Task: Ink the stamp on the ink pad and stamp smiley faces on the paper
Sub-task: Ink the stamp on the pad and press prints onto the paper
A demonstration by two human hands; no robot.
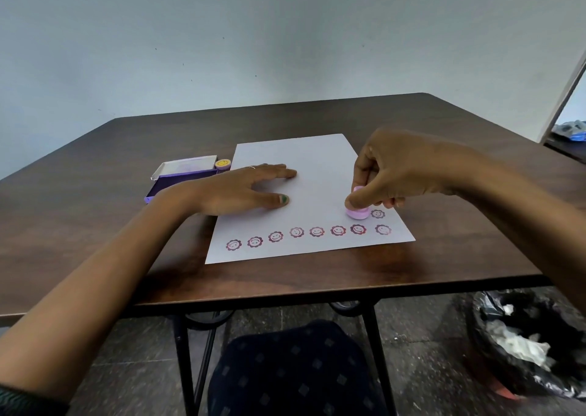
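Observation:
A white sheet of paper [317, 174] lies on the dark wooden table [95, 212]. A row of several purple smiley prints [296, 232] runs along its near edge, and one more print [377, 214] starts a second row at the right. My right hand [399, 171] grips a small pink round stamp [356, 213], whose base rests on the paper just left of that print. My left hand [241, 190] lies flat with fingers spread on the paper's left side. The purple ink pad [177, 182] sits open left of the paper, partly hidden by my left wrist.
The ink pad's clear lid [185, 165] stands behind it, and a small stamp cap with a yellow smiley [222, 164] is beside it. A black-lined bin [532, 346] with crumpled paper sits on the floor at the lower right. My lap [295, 371] is below the table's near edge.

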